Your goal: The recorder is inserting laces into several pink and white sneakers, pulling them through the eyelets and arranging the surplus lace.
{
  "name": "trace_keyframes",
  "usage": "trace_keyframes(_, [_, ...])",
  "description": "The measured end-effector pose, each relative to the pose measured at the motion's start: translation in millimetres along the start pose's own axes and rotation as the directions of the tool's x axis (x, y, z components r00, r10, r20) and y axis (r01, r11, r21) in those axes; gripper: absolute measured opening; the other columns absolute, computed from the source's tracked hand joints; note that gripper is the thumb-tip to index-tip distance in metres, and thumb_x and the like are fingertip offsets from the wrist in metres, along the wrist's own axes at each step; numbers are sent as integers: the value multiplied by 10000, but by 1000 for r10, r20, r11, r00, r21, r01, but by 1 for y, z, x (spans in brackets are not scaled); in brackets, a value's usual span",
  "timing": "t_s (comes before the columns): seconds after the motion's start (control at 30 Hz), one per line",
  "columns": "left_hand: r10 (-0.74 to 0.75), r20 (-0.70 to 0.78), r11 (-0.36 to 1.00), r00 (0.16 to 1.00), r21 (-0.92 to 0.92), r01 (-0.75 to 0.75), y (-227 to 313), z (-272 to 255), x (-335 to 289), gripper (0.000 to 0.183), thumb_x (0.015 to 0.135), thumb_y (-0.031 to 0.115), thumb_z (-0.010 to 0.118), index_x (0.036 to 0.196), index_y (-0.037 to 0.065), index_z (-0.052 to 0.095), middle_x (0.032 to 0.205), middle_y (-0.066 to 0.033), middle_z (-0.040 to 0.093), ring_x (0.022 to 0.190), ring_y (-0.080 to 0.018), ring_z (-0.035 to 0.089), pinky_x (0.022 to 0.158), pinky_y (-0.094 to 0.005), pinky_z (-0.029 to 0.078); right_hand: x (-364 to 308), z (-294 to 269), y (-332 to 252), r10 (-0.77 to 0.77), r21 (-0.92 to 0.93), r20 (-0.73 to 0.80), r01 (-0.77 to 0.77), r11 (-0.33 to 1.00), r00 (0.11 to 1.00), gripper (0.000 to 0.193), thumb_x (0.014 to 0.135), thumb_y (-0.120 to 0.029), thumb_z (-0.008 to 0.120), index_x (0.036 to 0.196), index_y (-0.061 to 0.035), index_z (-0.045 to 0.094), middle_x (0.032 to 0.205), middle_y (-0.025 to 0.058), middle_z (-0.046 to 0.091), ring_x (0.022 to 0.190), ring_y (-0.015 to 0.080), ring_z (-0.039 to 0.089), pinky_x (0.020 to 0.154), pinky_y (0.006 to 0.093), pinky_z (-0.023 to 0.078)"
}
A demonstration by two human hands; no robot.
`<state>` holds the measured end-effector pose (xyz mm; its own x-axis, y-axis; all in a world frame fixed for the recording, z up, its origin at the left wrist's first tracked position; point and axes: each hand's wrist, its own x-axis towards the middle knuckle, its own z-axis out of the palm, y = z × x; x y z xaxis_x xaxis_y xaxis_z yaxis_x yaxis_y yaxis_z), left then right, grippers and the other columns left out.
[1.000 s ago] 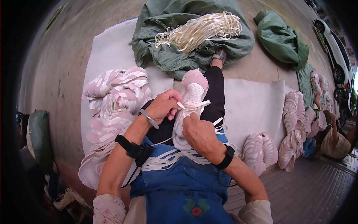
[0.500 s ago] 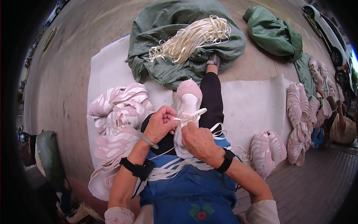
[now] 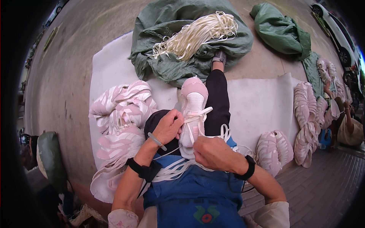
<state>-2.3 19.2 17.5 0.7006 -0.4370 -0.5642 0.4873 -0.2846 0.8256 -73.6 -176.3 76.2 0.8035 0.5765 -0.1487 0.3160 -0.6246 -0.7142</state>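
A pink and white shoe upper [image 3: 194, 99] lies on my lap, its toe pointing away from me. A white shoelace [image 3: 203, 112] runs through its front eyelets, with a loop standing up on the right. At the upper's left edge, my left hand [image 3: 169, 126] is closed, its fingertips pinching the lace. My right hand [image 3: 215, 152] is closed near the heel end and grips a stretch of lace coming down from the eyelets; its fingertips are partly hidden. More white laces [image 3: 173, 171] lie across my blue apron [image 3: 178, 193].
Stacked pink and white uppers [image 3: 121, 140] lie at my left; another pair [image 3: 272, 152] and further stacks [image 3: 304, 110] are at right. Ahead, a green sack [image 3: 156, 34] bears a bundle of cream laces [image 3: 201, 34]. A second green sack [image 3: 281, 32] lies beyond. Another person [image 3: 349, 129] sits far right.
My right hand has moved down and right, away from the eyelets, drawing lace toward me. My left hand has shifted slightly down and stays by the upper's left edge.
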Motion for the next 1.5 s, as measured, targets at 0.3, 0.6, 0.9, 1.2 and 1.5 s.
trace_keyframes(0.3, [403,-323,884,857,379,-273,7,9,10,269,928,197,559,1106,2,510,886,-58,580,720,-105,573,634,-245,493,-22,0,0,345,323,-98,-298,898,933,266,892,-239,620,949,-9,500,704,183,570,679,385,601,582,441,469])
trace_keyframes(0.6, [473,-126,744,872,587,-319,33,11,64,816,822,499,625,1383,-16,330,1349,-261,405,1257,-375,405,1051,-410,331,-4,21,27,214,116,-430,-182,976,877,245,875,-200,625,775,11,551,603,177,520,516,325,538,486,409,389])
trace_keyframes(0.9, [396,-78,723,915,641,-258,23,10,77,921,825,642,526,1425,-1,253,1404,-251,346,1307,-388,351,1085,-425,281,-32,-37,-29,-114,707,128,-10,707,985,162,856,-121,572,749,1,580,651,119,547,595,260,583,548,333,452])
trace_keyframes(1.2, [578,-222,669,786,680,-300,19,13,66,725,858,501,569,1331,-9,365,1291,-233,447,1223,-364,429,1028,-406,337,-87,-61,-59,-362,831,222,19,556,906,130,878,-118,602,815,-6,617,709,139,591,643,298,594,550,355,458])
trace_keyframes(1.5, [661,-216,659,719,625,-418,-8,20,-9,163,821,56,641,965,19,576,842,-133,578,768,-267,597,680,-340,471,-7,6,11,323,230,-446,-241,943,835,175,829,-130,663,963,-46,585,724,128,578,588,268,589,532,377,460])
